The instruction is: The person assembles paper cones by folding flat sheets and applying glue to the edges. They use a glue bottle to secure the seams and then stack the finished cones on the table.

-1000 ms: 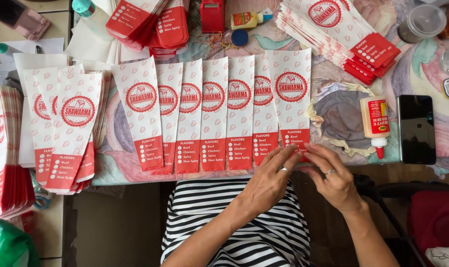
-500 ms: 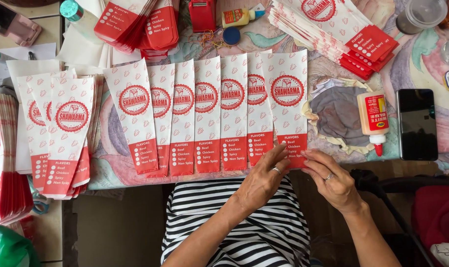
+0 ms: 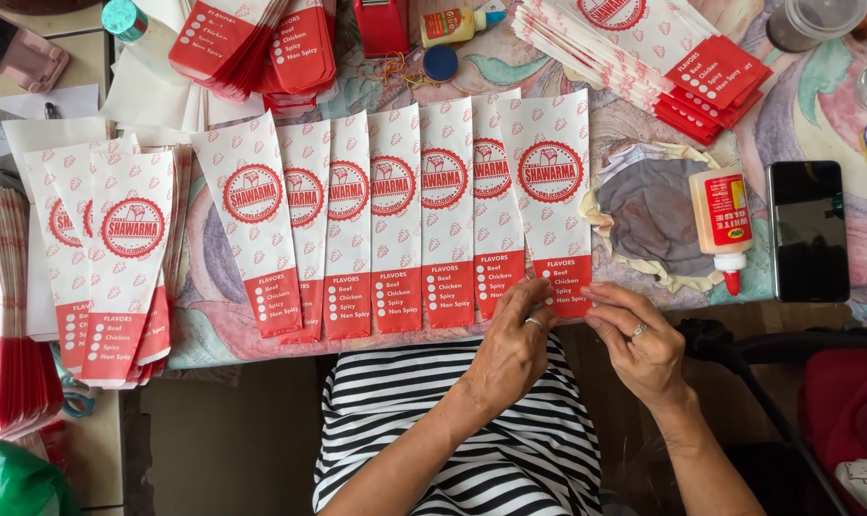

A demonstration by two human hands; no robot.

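At the near table edge, right of the fanned row, the left hand (image 3: pixel 514 349) and right hand (image 3: pixel 639 344) pinch the red bottom end of the rightmost paper bag (image 3: pixel 553 205), apparently to hold its flap, glue bottle (image 3: pixel 721 222) just right

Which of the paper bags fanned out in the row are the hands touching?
The rightmost bag in the row: both the left hand and right hand touch its red bottom edge; the others lie untouched.

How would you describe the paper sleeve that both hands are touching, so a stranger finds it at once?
On the patterned table, a fanned row of white-and-red paper sleeves lies along the near edge. The touched sleeve is the rightmost, beside the grey cloth; it lies on top, fully uncovered, and both hands meet at its red bottom.
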